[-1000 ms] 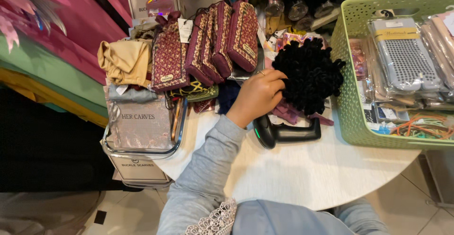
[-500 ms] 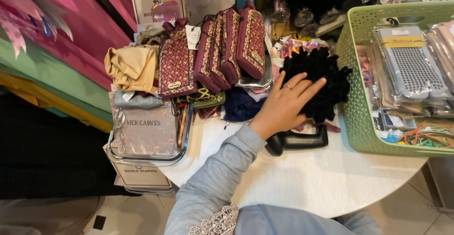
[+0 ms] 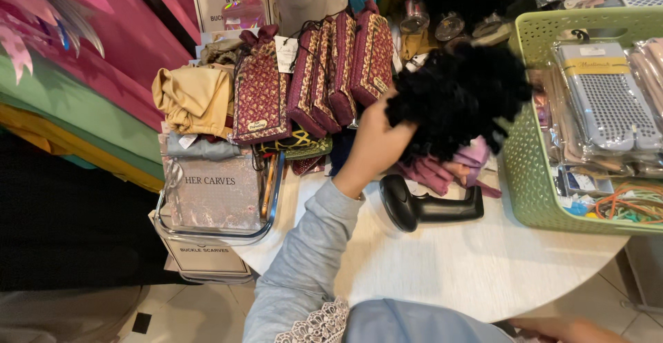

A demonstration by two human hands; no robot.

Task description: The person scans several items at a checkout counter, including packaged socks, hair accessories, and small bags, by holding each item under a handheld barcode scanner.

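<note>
black fluffy bundle (image 3: 459, 94) is clutched in the left hand (image 3: 376, 143) above the round table's (image 3: 449, 267) far edge; the right hand is unseen.

The left hand (image 3: 376, 143) has its grip closed on a black fluffy bundle (image 3: 456, 94), lifted over the white tabletop (image 3: 442, 267). A black scanner (image 3: 421, 207) lies just near of it, a green basket (image 3: 545, 184) to the right, and maroon pouches (image 3: 324, 74) stand at the far left.
</note>
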